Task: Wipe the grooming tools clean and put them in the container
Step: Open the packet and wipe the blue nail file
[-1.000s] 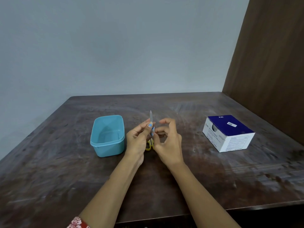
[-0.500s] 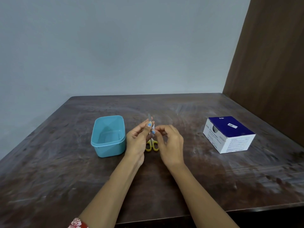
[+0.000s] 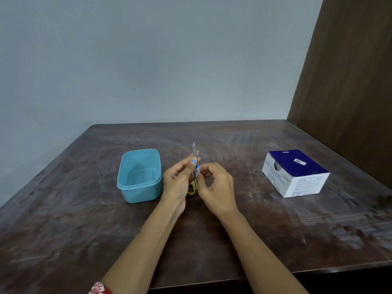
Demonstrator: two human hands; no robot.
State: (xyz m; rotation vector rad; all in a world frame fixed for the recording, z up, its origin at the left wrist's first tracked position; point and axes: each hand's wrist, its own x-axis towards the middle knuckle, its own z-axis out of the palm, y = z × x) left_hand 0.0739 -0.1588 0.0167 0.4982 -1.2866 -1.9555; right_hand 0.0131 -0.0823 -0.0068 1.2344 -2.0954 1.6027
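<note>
My left hand (image 3: 177, 184) holds a thin grey nail file (image 3: 193, 150) upright over the middle of the table, thumb pressed on its shaft. The fingertips of my right hand (image 3: 218, 187) pinch the file's lower end, where a small blue-and-white piece shows; I cannot tell whether that is the handle or a wipe. Yellow-handled scissors (image 3: 192, 189) lie on the table behind and between my hands, mostly hidden. The light blue plastic container (image 3: 139, 193) stands open and empty just left of my left hand.
A blue and white box of alcohol swabs (image 3: 294, 174) sits at the right of the dark wooden table (image 3: 212, 240). A brown wooden panel (image 3: 350, 81) rises along the table's right side and a grey wall stands behind.
The file sank lower between my fingers half a second ago and now sticks up again. My right hand's fingertips have slid down from the file's middle to its lower end.
</note>
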